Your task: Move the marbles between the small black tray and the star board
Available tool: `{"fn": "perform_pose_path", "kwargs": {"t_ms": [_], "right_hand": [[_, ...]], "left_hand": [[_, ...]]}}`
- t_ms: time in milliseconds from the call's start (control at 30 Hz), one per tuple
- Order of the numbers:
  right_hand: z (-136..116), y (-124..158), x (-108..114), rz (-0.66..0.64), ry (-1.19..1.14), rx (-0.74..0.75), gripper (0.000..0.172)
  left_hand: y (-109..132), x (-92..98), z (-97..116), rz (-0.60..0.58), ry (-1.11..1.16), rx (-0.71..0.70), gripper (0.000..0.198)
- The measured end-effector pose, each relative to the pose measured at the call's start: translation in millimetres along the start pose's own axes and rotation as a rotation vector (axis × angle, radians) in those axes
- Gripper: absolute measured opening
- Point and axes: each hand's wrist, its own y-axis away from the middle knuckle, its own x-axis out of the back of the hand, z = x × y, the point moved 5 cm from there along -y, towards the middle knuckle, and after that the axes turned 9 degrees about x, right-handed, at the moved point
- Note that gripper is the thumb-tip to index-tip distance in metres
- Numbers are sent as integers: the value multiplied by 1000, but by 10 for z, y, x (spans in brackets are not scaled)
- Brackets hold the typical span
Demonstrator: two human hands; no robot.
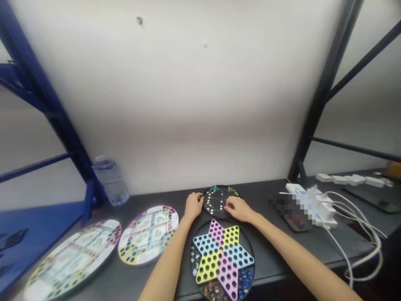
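Left hand: Our left hand [193,205] rests at 9 o'clock on a small round black board [219,201]. It is half curled and touches the board's edge. We cannot tell if it grips anything.

Right hand: Our right hand [238,209] rests at 3 o'clock on the same board. It is half curled too, with its fingers [228,205] on the board. We cannot tell if it grips anything.

Small board: It lies flat on a dark grey table [269,255], between our hands. Tiny white balls [213,205] sit on it in rows, and there are some blue and yellow ones near its far edge.

Star board: A big round black board [200,251] with a pink, yellow and blue six-point star on it lies at 6 o'clock, just beside the small board. Shiny coloured glass marbles [246,278] sit around the star.

Paper-look boards: Two round boards with bright patterns [148,235] lie side by side at 8 o'clock.

Bottle: A clear plastic water bottle [110,182] stands at 10 o'clock, beside a blue metal post [62,125].

Wires: A blurry white power strip [313,205] with white cables [366,238] lies at 3 o'clock.
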Motion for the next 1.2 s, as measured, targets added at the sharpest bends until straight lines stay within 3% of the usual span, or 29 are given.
{"fn": "perform_pose_path", "kwargs": {"t_ms": [300, 467, 900, 1000, 1200], "right_hand": [[214, 55, 10, 164, -377, -123, 16], [192, 72, 0, 137, -385, -118, 5], [290, 82, -11, 187, -524, -191, 12], [364, 90, 81, 290, -558, -222, 17], [665, 311, 313, 653, -508, -399, 22]], "left_hand": [[17, 31, 23, -2, 6, 4, 19], [18, 32, 22, -6, 0, 10, 20], [26, 47, 29, 0, 14, 11, 19], [27, 50, 22, 0, 22, 13, 18], [20, 53, 16, -4, 31, 26, 17]]}}
